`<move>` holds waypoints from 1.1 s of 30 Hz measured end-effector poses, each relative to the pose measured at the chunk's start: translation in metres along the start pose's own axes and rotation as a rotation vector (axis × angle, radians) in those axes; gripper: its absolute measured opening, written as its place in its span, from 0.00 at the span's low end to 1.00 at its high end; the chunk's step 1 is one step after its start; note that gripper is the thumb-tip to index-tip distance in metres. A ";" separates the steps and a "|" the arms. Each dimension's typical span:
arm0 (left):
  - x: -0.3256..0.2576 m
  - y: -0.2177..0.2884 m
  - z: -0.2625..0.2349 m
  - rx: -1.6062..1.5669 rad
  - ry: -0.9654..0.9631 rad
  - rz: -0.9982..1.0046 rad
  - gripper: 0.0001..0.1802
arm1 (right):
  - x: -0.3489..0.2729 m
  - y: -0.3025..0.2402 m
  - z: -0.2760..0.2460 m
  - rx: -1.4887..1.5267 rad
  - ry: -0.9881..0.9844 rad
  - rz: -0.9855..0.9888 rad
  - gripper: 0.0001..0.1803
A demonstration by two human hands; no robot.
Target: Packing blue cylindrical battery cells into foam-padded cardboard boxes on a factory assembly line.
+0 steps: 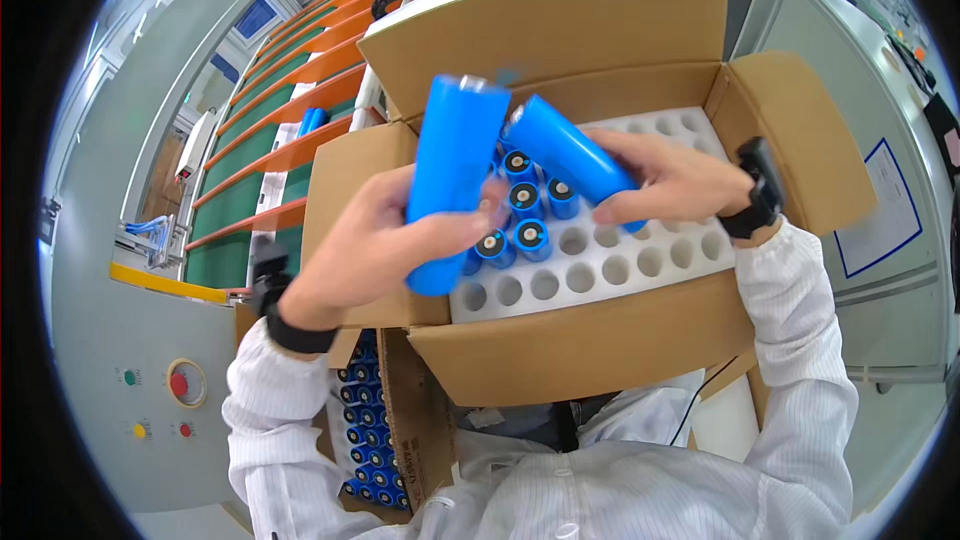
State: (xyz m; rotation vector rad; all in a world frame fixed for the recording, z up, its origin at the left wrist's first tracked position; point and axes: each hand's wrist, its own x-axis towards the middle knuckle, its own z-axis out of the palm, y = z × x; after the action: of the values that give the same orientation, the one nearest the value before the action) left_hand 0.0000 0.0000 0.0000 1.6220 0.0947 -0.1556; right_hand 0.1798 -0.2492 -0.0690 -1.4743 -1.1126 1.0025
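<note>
My left hand (385, 235) is closed round a large blue cylindrical battery cell (455, 155), held nearly upright with its metal end at the top. In my right hand (675, 180) lies a second blue battery cell (570, 150), tilted, its metal end pointing up and left toward the first. Both are above an open cardboard box (580, 355). Inside it, a white foam tray (590, 300) has rows of round holes. Several blue cells (532, 237) stand in holes on its left side, partly hidden by my hands and the held cells.
A lower cardboard box (420, 430) at my left holds many upright blue cells (370, 430). Beyond it, a green conveyor (225, 265) with orange dividers (290, 155) carries a few blue cells (313, 121). A grey panel with push buttons (180, 383) stands far left, a grey cabinet (880, 190) right.
</note>
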 end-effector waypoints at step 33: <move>-0.012 -0.079 -0.003 1.356 -0.227 -0.050 0.23 | 0.006 0.017 0.012 -0.752 0.303 -0.287 0.16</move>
State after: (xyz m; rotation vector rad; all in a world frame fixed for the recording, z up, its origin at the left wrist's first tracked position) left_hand -0.0242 0.0076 -0.0762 2.9318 -0.1965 -0.5142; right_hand 0.1715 -0.2424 -0.0876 -1.8905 -1.4988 0.1297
